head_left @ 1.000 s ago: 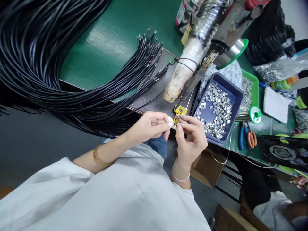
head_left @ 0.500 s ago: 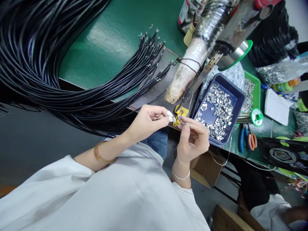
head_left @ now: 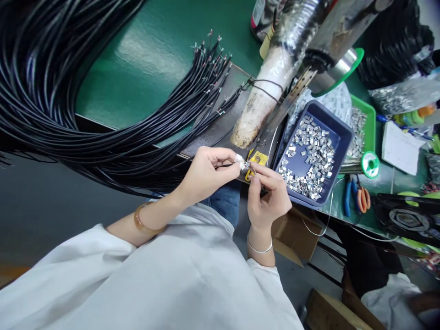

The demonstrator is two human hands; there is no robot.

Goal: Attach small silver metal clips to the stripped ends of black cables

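Note:
My left hand (head_left: 218,170) pinches the end of a black cable, with white wrapping on a fingertip. Close against it, my right hand (head_left: 268,192) has thumb and fingers closed on a small metal piece (head_left: 246,165) at the cable's end; its exact shape is too small to tell. Behind the fingertips lies a yellow fixture (head_left: 258,158) on the dark plate. A large bundle of black cables (head_left: 147,133) with stripped, coloured wire ends sweeps in from the left. The blue tray (head_left: 338,133) of small metal pieces stands right of my right hand.
A wrapped tube (head_left: 256,105) slants down above my hands. Further right are a green tray (head_left: 369,121), a solder spool (head_left: 370,164), pliers (head_left: 362,199) and a black fan (head_left: 407,219). Below the table sits a cardboard box (head_left: 297,238). Part of another person shows at lower right.
My right hand has moved left, bringing the metal piece against the cable end at my left fingertips. The view has shifted slightly.

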